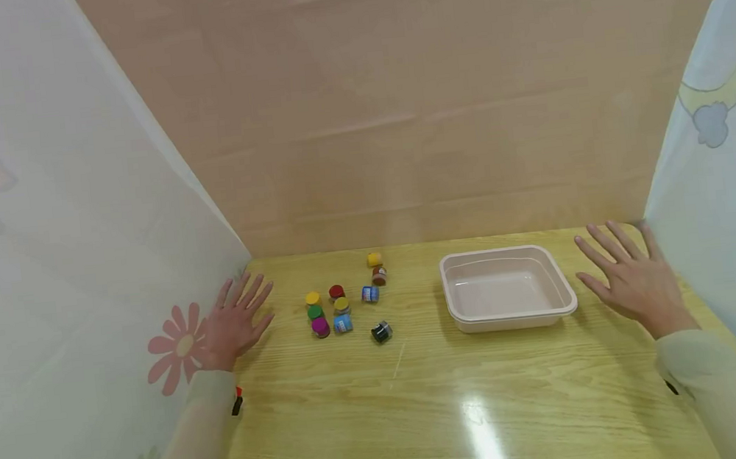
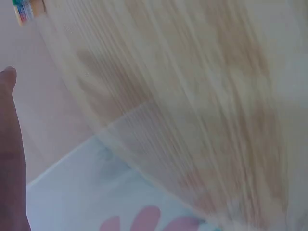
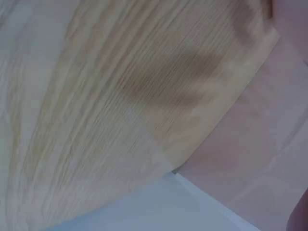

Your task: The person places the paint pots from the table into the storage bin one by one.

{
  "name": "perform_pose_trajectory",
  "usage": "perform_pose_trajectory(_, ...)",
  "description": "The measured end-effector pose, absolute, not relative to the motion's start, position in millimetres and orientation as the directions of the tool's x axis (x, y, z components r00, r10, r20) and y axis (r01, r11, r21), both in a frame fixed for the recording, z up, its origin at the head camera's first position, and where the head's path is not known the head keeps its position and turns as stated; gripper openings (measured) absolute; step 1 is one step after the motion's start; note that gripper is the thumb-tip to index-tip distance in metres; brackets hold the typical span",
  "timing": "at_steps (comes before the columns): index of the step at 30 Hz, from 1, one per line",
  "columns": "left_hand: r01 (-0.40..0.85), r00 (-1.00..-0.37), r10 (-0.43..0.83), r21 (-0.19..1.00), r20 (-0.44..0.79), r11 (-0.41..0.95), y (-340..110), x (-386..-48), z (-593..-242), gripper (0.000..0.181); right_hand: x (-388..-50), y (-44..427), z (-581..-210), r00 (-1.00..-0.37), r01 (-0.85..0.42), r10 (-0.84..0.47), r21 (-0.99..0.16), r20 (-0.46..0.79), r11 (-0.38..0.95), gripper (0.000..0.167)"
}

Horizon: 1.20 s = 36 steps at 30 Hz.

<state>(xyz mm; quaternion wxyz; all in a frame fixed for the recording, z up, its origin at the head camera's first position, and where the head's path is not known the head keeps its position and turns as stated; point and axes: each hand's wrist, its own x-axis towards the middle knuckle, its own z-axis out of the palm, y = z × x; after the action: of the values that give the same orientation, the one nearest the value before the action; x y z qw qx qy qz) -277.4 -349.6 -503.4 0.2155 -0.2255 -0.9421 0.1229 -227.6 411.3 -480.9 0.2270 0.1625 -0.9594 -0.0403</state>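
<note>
In the head view my left hand [image 1: 230, 333] is spread over the left side of the table, fingers straight, holding nothing. To its right lies a group of small paint jars with yellow [image 1: 312, 299], green [image 1: 315, 312], purple [image 1: 320, 327] and red [image 1: 337, 291] lids; some stand upright. Blue jars [image 1: 370, 294], a brown jar [image 1: 379, 276] and a black jar [image 1: 382, 332] lie tipped on their sides. My right hand [image 1: 636, 285], also spread and holding nothing, is right of a pale pink plastic tub [image 1: 510, 319]. In the left wrist view part of a finger [image 2: 10, 154] shows.
A wooden table [image 1: 360, 422] lies between a left wall sheet [image 1: 74, 213] with flowers and a right one [image 1: 732, 209] with moon and star prints. A brown-pink sheet [image 1: 409, 107] hangs behind. Light glares off the table's front.
</note>
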Motion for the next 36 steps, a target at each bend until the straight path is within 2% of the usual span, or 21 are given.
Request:
perform_pose_trajectory(3, 0.371, -0.808, 0.439, -0.240, 0.393, 0.897, -338.0, -275.2, -505.6, 0.068, -225.8, 403.5, -482.2, -0.880, -0.256, -0.270, 0.087, 0.392, 0.963, 0.065)
perform_pose_trajectory(5, 0.360, -0.828, 0.384, -0.136, 0.408, 0.923, -328.8, -273.2, -507.8, 0.065, -225.0, 396.8, -482.2, -0.899, -0.238, -0.219, -0.002, 0.379, 0.971, 0.064)
perform_pose_trajectory(8, 0.317, -0.879, 0.269, 0.063, 0.393, 0.946, -314.0, -270.6, -511.3, 0.061, -223.6, 386.1, -481.7, -0.924, -0.222, -0.137, -0.209, 0.356, 0.952, 0.061)
perform_pose_trajectory(12, 0.271, -0.930, 0.154, 0.338, 0.334, 0.901, -294.4, -268.6, -516.0, 0.059, -221.3, 372.5, -480.5, -0.950, -0.219, -0.059, -0.523, 0.305, 0.824, 0.055)
perform_pose_trajectory(15, 0.253, -0.952, 0.124, 0.492, 0.280, 0.833, -279.6, -267.8, -518.4, 0.058, -219.6, 364.8, -480.8, -0.956, -0.225, -0.035, -0.653, 0.290, 0.723, 0.052)
perform_pose_trajectory(18, 0.230, -0.968, 0.116, 0.589, 0.225, 0.775, -265.9, -267.3, -520.2, 0.057, -218.4, 360.3, -483.0, -0.958, -0.228, -0.027, -0.701, 0.285, 0.676, 0.051)
perform_pose_trajectory(21, 0.206, -0.977, 0.119, 0.634, 0.177, 0.745, -254.9, -266.7, -521.8, 0.056, -216.7, 357.5, -485.0, -0.962, -0.218, -0.028, -0.708, 0.270, 0.672, 0.051)
perform_pose_trajectory(30, 0.193, -0.981, 0.122, 0.650, 0.153, 0.735, -242.5, -264.0, -528.5, 0.044, -214.7, 349.1, -489.2, -0.986, -0.123, 0.003, -0.729, 0.169, 0.673, 0.053)
perform_pose_trajectory(36, 0.207, -0.978, 0.129, 0.656, 0.166, 0.726, -242.9, -264.3, -533.6, 0.035, -218.2, 348.7, -495.4, -0.987, -0.111, 0.017, -0.750, 0.161, 0.652, 0.053)
